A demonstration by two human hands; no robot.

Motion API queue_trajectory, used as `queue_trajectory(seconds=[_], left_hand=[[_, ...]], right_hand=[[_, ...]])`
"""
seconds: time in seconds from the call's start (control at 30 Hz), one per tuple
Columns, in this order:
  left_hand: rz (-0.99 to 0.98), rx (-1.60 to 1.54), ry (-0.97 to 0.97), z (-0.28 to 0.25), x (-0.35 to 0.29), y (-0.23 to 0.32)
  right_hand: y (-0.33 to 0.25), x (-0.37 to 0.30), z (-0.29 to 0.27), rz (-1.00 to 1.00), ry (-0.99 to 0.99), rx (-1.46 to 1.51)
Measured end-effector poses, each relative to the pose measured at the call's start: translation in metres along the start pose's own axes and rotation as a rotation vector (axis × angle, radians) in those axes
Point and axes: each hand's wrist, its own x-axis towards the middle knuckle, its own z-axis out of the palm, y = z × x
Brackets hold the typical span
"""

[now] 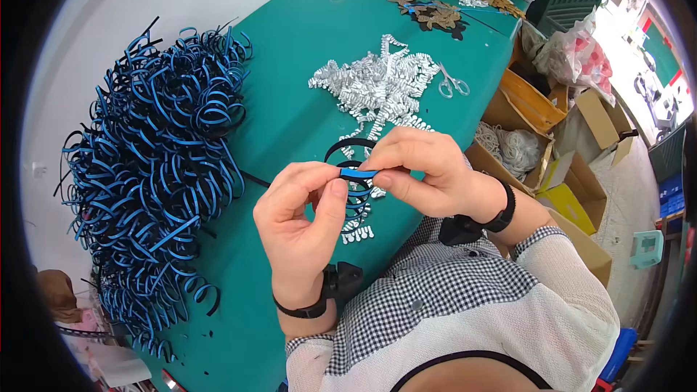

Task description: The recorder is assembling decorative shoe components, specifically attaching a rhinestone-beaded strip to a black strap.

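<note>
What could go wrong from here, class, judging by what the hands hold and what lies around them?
The springy blue-and-black strip, pinched by the left hand and right hand, might slip from the fingertips.
Its hanging loops could catch in the white trim lying close by.
The scissors, beside that trim, might snag it if it is pulled.
</note>
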Motion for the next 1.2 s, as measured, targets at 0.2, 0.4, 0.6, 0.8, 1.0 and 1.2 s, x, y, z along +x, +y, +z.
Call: queue_trajectory(seconds=[0.2,0.4,0.6,0.8,1.0,1.2], left_hand=[[-0.020,0.048,-0.006,-0.003,0.000,0.003],[-0.070,-0.076,-0.020,-0.003,0.000,0.001],[0.004,0.039,0.008,0.005,-0.001,-0.003],[0.114,0.099,0.017,0.008,-0.002,-0.007],[0.251,0.224,0.005,0.009,-0.002,-0.006],[0.300,0.350,-0.002,0.011,-0.003,-0.003]], right_hand=[[0.006,0.003,0.002,-0.025,-0.029,0.054],[0.003,0.007,0.007,-0.056,0.037,0.108],[-0.007,0.012,0.018,-0.298,0.276,-0.377],[-0.013,0.017,0.015,-0.250,0.222,-0.372],[-0.016,0.018,0.011,-0.201,0.172,-0.364],[-0.026,0.019,0.004,0.034,0.067,-0.253]])
